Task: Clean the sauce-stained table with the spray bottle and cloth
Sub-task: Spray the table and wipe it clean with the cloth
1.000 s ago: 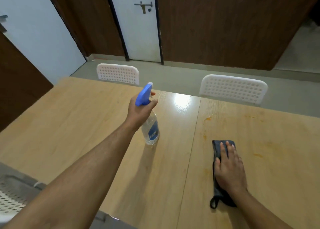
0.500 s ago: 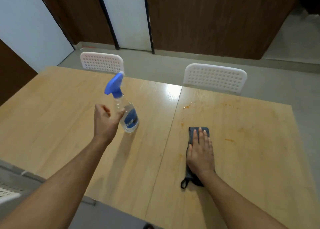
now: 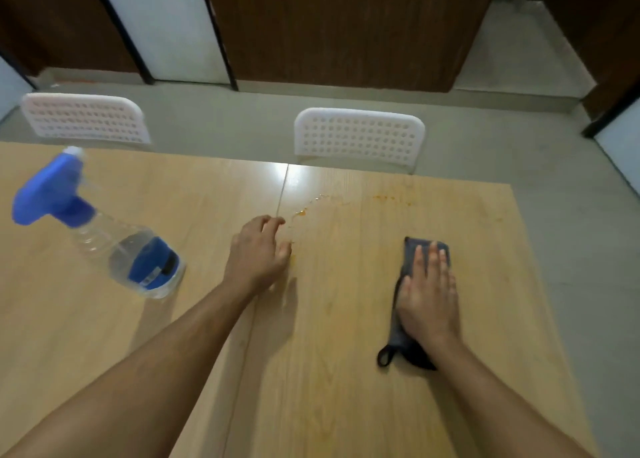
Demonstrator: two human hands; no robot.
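L hand (image 3: 258,255) let go of spray bottle (image 3: 104,230) 0.5 s ago, now loose, empty beside it; R hand (image 3: 429,298) flat on cloth (image 3: 401,319), wiping's next.

No text, brand, number or sign can be read anywhere. The only thing that carries a label is the spray bottle (image 3: 131,249), standing on the table (image 3: 329,371) well to the left of the left hand's fingers (image 3: 266,223): a blue band wraps its lower body, with a small pale patch and a dark patch on it, both too blurred to make out any letters. The dark cloth (image 3: 410,260) under the right hand's fingers (image 3: 433,255) shows no tag or print.
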